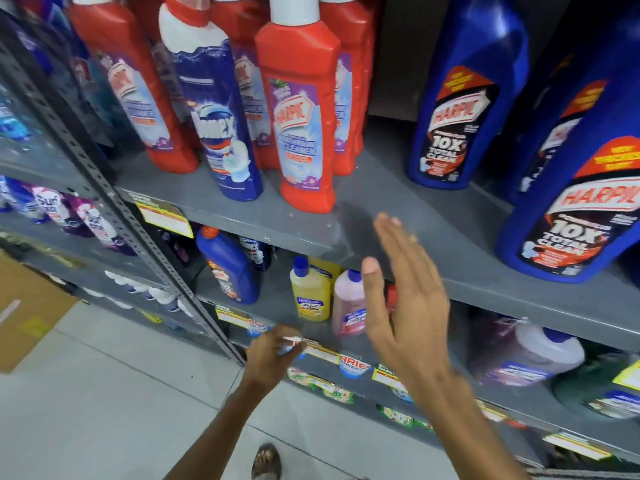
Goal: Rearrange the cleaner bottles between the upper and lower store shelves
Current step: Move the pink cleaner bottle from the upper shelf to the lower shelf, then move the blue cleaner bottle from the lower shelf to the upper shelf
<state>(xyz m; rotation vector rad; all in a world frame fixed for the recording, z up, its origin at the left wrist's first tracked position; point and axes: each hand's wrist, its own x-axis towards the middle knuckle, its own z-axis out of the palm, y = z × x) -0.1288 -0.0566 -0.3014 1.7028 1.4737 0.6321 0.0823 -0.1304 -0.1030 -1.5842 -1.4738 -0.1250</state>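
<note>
Fingers [398, 244] of the right hand [401, 306] are stretched out flat and close together, thumb apart, holding nothing; the open palm hangs in front of the edge of the upper shelf [346, 216], just in front of and below the red Harpic bathroom cleaner bottle [299, 126] standing at that shelf's front. The left hand [273, 355] sits lower, level with the front edge of the lower shelf [273, 306], its fingers curled loosely by a blurred price label [294, 341]; whether they pinch anything cannot be told.

On the upper shelf, left of the red Harpic bottle, stands a dark blue Domex bottle [218, 116] with a white shoulder, and more red Harpic bottles [128, 81] are lined up behind and to the left. Right of the red bottle, beyond a bare stretch of shelf, stand two big blue Harpic 10X bottles [460, 98] [571, 216], the nearer one at the shelf's front edge.

Beneath the upper shelf, the lower shelf carries a blue bottle with an orange cap [228, 268], a yellow Lizol bottle [310, 292] and a pink bottle [348, 303] side by side, the pink one partly hidden by the right hand's thumb. A sandalled foot [266, 462] shows on the pale tiled floor [104, 393] below
</note>
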